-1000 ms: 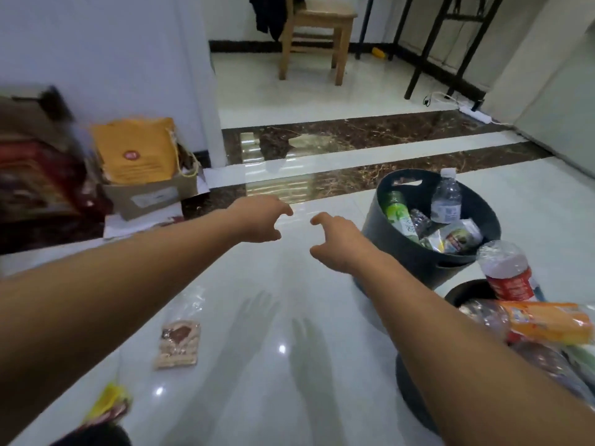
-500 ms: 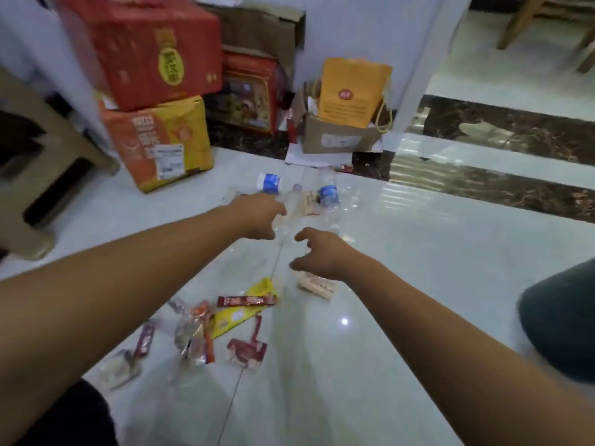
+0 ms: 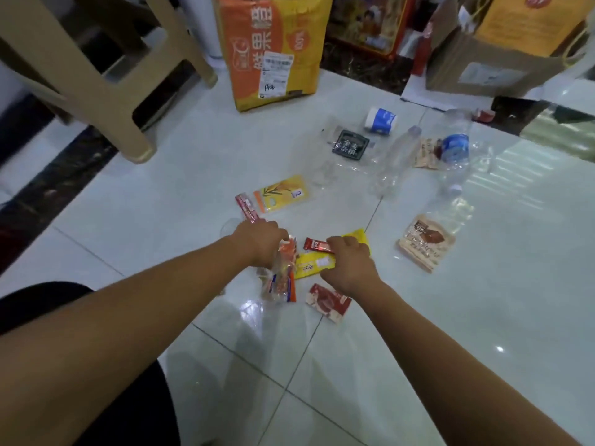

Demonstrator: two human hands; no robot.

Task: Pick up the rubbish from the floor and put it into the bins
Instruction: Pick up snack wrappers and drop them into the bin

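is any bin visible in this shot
No: only litter such as the yellow wrapper and the blue-labelled bottle lies on the tiled floor, with boxes and a stool behind.

You are in a home, by the look of it: glossy white floor tiles (image 3: 418, 317) with a dark marble-patterned border strip (image 3: 48, 194), a beige plastic stool (image 3: 96, 75), an orange printed carton (image 3: 273, 49) bearing a shipping label, and an open cardboard box (image 3: 483, 66) stacked along the wall.
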